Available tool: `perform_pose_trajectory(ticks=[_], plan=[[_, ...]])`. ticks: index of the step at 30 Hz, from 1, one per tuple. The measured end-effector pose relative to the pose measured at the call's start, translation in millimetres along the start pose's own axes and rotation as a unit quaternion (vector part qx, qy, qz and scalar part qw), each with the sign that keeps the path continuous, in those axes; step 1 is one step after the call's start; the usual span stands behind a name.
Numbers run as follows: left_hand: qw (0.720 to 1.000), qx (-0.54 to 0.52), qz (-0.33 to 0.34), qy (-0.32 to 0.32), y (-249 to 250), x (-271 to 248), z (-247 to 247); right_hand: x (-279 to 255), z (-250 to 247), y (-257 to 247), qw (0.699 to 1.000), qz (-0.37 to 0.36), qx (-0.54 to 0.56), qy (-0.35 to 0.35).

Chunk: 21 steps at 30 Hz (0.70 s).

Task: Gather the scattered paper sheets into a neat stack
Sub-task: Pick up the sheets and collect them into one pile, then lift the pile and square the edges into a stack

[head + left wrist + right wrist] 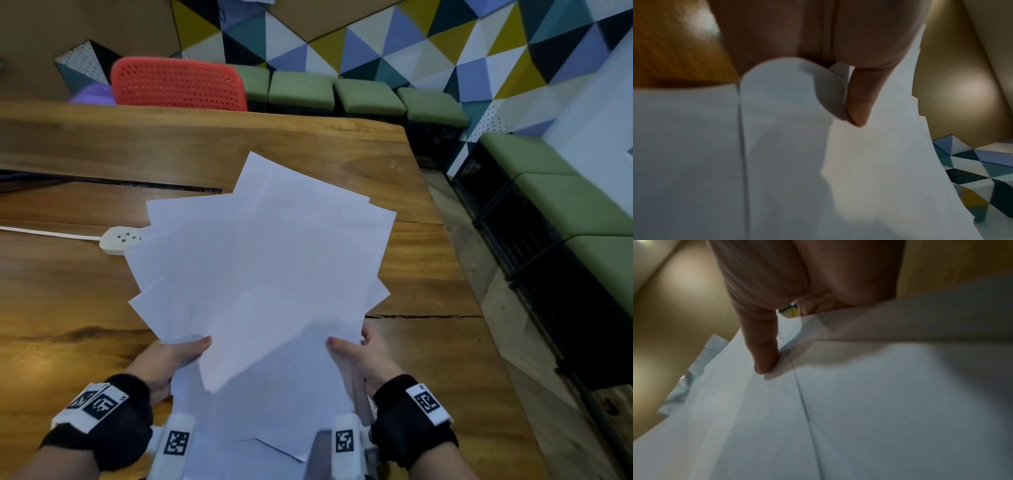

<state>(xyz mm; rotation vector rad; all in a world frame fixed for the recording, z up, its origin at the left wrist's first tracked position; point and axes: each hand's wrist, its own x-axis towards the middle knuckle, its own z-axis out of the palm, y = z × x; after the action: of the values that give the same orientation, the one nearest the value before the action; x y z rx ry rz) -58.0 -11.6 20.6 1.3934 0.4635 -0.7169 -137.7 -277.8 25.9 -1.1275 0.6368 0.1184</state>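
Observation:
A fanned bunch of several white paper sheets [263, 260] is held up over the wooden table [85, 308], their corners sticking out at different angles. My left hand [171, 359] grips the bunch at its lower left, thumb on top and fingers hidden underneath. My right hand [363, 356] grips the lower right the same way. In the left wrist view the thumb [859, 100] presses on the paper sheets [879, 162]. In the right wrist view the thumb [764, 350] pinches the paper sheets [859, 402].
A white power strip [121, 238] with its cord lies on the table left of the sheets, partly under them. A red chair [178, 84] stands behind the table's far edge. Green cushioned benches [565, 202] line the wall to the right.

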Motion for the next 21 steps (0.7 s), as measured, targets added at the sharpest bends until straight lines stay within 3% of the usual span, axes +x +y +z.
perform_pose_trajectory(ticks=[6,12,17,21], plan=[[0.995,-0.063,0.016,-0.072,22.3,-20.2,16.0,-15.5,-12.6,-29.3,0.992,-0.117,-0.023,-0.044],[0.980,-0.090,0.090,-0.152,46.4,-34.8,30.9,-42.2,-17.7,-72.1,0.981,-0.138,-0.024,-0.138],[0.974,-0.083,0.128,-0.165,52.5,-45.3,38.3,-53.4,-18.3,-85.7,0.977,-0.199,-0.062,-0.035],[0.976,-0.051,0.172,-0.126,53.1,-58.3,45.6,-64.7,-13.1,-85.0,0.968,-0.237,-0.078,-0.008]])
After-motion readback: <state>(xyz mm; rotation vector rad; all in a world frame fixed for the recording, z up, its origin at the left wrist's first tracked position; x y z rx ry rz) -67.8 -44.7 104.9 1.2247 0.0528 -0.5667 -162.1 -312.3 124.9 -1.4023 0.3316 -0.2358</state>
